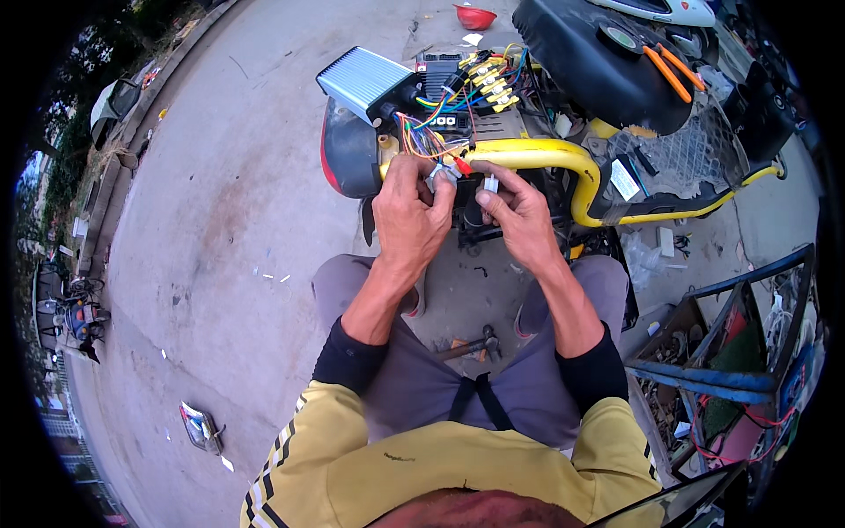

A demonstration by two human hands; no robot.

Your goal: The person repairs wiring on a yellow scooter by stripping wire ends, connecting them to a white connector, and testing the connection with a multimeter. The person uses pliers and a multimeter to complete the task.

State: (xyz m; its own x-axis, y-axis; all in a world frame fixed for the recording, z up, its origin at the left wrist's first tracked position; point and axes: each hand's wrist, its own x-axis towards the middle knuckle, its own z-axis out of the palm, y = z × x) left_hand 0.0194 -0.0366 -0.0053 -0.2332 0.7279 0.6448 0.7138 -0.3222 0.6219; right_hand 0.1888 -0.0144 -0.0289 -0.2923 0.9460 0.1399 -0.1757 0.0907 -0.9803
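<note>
No wording can be read; print on the white card (pixel 624 179) near the yellow frame tube (pixel 584 183) is too small.

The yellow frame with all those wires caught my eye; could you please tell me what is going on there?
A person in a yellow top is handling small plugs at the yellow frame. The left hand pinches a pale plug near coloured wires, which lead toward a silver box. The right hand holds a small white plug. The two plugs are apart. A hammer lies on the ground below.
</note>
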